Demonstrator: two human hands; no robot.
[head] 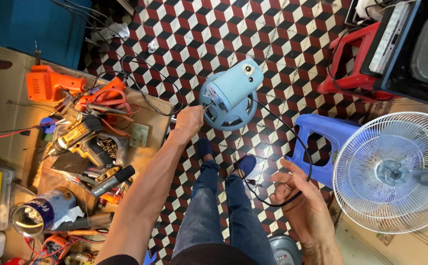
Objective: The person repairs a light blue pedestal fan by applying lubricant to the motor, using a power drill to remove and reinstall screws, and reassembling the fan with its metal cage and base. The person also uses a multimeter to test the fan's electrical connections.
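Head view, looking down past the person's knees to a tiled floor (282,44). The left hand (190,119) is closed around a thin tool, probably a screwdriver (207,104), whose tip meets the side of the motor (233,86), a pale blue housing lying tilted on its round rear guard (226,120) in the middle of the floor. The grip is tight and the arm extended, which suits pressing the tip firmly into the housing.

The right hand (297,196) is half open, palm up, fingers curled loosely under a loop of the black cord (304,147). The cord runs from the motor in a wide arc to this hand; lifted this way it lies off the floor and away from the feet. Its free end (249,181) shows short bare leads near the right knee.

To the right, a white fan grille (395,172) with blades lies flat, well apart from the motor, beside a blue stool (322,132). A red stool (351,59) stands further back.

To the left, a low cardboard-covered board (8,108) carries the tools within reach of the left arm: an orange drill (52,83), a yellow drill (74,137), a black-handled tool (113,180), a tin can (42,211) and loose wires (101,98).
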